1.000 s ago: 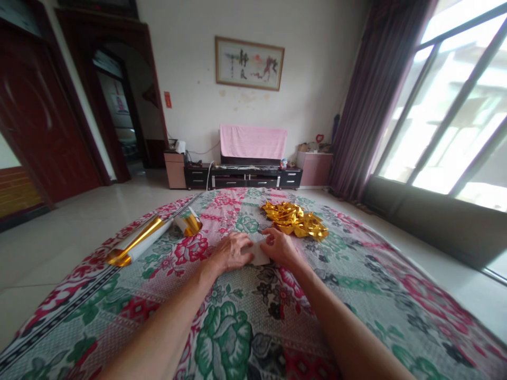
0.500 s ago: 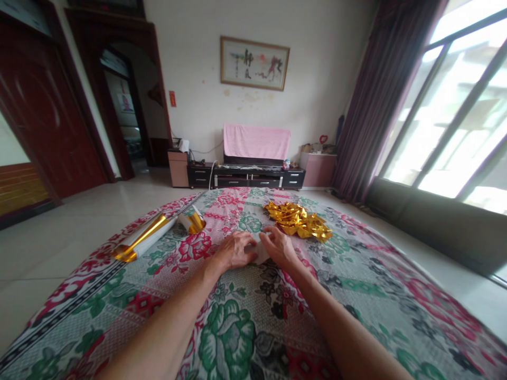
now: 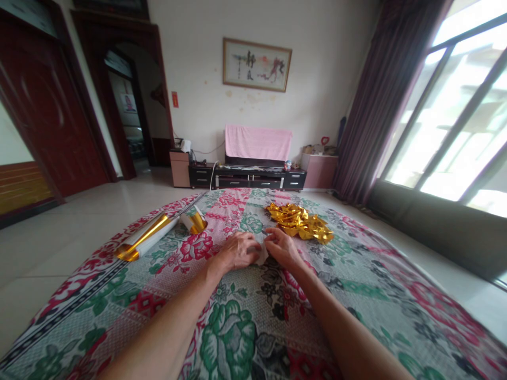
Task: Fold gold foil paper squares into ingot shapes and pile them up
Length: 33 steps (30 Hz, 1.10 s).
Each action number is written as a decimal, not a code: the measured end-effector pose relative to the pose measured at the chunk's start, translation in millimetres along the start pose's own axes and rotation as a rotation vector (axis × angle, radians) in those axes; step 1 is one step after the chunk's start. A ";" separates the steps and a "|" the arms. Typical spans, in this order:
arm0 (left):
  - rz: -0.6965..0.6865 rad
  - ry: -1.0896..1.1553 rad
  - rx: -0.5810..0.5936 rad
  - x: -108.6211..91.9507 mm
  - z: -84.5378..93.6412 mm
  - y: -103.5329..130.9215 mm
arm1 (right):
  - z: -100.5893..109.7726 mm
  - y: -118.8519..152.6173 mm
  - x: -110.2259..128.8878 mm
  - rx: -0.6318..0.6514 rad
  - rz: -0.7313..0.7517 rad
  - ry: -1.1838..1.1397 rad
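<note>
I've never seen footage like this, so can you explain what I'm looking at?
No machine here, just a person's bare left hand and right hand, filmed by a camera worn on that person's head, looking forward and down. Between the hands is a small pale sheet, partly hidden, so I can't tell whether each grips it. On the floral cloth, a heap of crumpled gold foil lies beyond the right hand, and a gold-and-white roll and a smaller curled piece lie off to the left.

A flower-patterned cloth (image 3: 227, 338) covers the broad surface; on it lie a gold-and-white roll (image 3: 156, 236) at left, a smaller curled piece (image 3: 197, 226) beside it, and crumpled gold foil (image 3: 299, 221) far right.
</note>
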<state>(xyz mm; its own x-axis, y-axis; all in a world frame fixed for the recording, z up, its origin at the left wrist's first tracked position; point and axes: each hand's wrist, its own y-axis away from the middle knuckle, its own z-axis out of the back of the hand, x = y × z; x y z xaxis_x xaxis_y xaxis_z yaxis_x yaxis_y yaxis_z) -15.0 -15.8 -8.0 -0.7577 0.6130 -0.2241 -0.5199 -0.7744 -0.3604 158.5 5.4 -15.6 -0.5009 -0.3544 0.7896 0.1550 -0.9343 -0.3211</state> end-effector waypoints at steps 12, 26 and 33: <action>-0.010 0.077 -0.038 5.2 -6.5 -1.4 | 0.7 9.4 19.3 0.070 0.106 0.163; 0.108 0.093 -0.073 -0.8 -2.1 3.7 | 6.3 12.9 28.5 0.158 0.272 0.341; 0.042 0.100 -0.049 6.4 -6.3 3.7 | 3.0 12.0 21.3 0.163 0.358 0.358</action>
<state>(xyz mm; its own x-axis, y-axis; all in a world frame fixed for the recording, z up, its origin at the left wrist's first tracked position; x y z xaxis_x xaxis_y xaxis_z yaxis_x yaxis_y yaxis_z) -19.2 -13.7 -16.5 -0.7340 0.5945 -0.3282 -0.4667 -0.7927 -0.3922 152.2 -13.4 -1.1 -0.6470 -0.6438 0.4084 0.4858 -0.7610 -0.4300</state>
